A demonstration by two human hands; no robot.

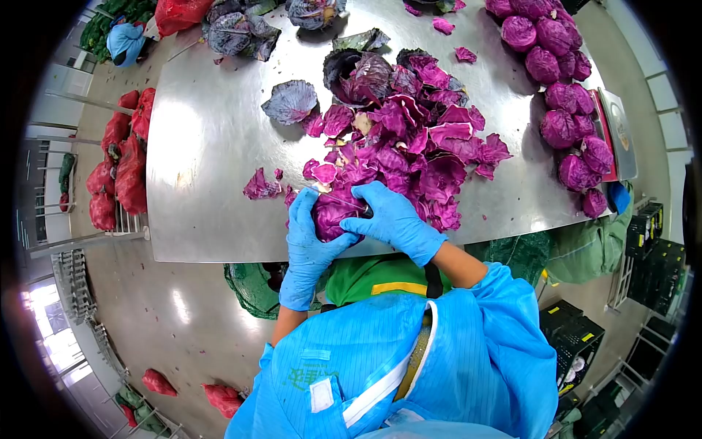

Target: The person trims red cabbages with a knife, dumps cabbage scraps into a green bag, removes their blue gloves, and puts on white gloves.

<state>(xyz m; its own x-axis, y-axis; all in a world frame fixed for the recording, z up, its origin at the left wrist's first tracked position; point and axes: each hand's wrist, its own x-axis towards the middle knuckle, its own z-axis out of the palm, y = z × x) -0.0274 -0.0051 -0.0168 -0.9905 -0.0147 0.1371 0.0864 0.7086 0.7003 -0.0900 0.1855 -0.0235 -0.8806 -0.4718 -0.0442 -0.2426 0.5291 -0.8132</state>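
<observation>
At the front edge of the metal table, my gloved left hand (pixel 306 238) is wrapped round the left side of a red cabbage (pixel 330 218). My right hand (pixel 398 222), also in a blue glove, is closed on a small knife (pixel 367 211). Only a bit of its dark handle and a thin blade show, the blade lying across the top of the cabbage. The right thumb reaches to the cabbage's near side. Just beyond both hands spreads a heap of torn purple cabbage leaves (pixel 395 157).
Trimmed red cabbages (pixel 559 128) line the table's right side, beside a scale (pixel 618 135). Untrimmed cabbages (pixel 238 33) sit at the far left. Red sacks (pixel 131 172) rest on a rack at left; black crates (pixel 570 340) stand at right. A person in blue (pixel 126 42) is far left.
</observation>
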